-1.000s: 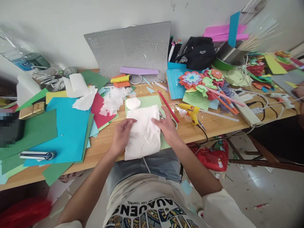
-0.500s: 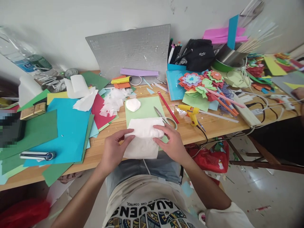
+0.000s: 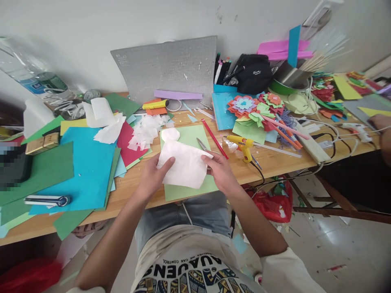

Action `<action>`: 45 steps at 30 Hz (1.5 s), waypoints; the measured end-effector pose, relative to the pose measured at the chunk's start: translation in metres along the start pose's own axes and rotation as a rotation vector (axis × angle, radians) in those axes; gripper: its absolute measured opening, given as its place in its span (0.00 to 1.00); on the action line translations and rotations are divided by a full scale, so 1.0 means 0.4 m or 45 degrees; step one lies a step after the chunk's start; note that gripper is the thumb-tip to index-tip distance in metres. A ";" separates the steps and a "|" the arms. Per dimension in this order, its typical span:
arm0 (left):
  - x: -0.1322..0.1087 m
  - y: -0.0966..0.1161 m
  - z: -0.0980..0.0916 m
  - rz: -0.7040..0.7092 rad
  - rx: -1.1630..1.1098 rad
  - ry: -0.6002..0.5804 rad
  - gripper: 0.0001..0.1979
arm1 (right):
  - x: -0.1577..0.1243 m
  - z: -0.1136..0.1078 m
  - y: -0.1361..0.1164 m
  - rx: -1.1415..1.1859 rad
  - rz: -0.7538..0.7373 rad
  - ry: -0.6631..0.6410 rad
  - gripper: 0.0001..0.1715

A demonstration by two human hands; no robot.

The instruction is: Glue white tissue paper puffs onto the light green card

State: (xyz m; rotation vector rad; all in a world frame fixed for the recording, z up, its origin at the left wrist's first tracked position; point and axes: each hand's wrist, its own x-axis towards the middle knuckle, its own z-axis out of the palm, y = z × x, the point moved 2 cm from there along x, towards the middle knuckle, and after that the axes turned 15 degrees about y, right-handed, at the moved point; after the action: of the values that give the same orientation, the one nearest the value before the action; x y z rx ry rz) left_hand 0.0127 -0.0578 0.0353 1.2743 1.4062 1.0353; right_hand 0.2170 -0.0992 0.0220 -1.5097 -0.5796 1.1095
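Note:
A white tissue is held up between my two hands above a light green paper sheet. My left hand pinches its left edge with the thumb on top and the fingers underneath. On the opposite edge, my right hand grips the same way. Just behind the tissue, a rounded white wad lies on the green sheet. Scissors rest there too, their handles mostly hidden by the tissue and my right hand.
A yellow glue gun and a red strip lie to the right. Paper flowers sit farther back. Coloured sheets and white scraps cover the left. Another person's hand shows at far right.
The tissue, bunched along its upper part before, is now spread flatter and lifted farther from me. My hands have moved outward to its side edges, uncovering the front of the green sheet.

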 end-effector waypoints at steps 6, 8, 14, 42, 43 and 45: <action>0.006 -0.072 0.027 0.021 0.108 0.164 0.22 | 0.041 0.029 0.068 -0.096 -0.331 0.222 0.18; -0.007 -0.074 0.028 -0.061 -0.028 0.076 0.23 | 0.043 0.029 0.067 -0.111 -0.402 0.297 0.17; -0.004 -0.020 -0.022 -0.011 -0.164 -0.072 0.22 | 0.011 0.003 -0.029 -0.007 -0.506 0.108 0.12; 0.053 -0.069 0.089 1.204 1.051 -0.437 0.14 | 0.001 0.086 0.071 -1.484 -1.377 0.178 0.12; 0.055 -0.070 0.087 1.205 1.044 -0.434 0.13 | -0.003 0.088 0.075 -1.491 -1.383 0.155 0.14; 0.061 -0.075 0.082 1.192 1.009 -0.426 0.12 | -0.007 0.090 0.080 -1.500 -1.407 0.121 0.15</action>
State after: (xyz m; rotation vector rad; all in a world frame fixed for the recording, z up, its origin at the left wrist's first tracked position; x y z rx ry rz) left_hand 0.0387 -0.0367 -0.0029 2.7030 0.9424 0.7490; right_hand 0.1775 -0.0922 -0.0050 -1.6896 -1.8930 -0.2858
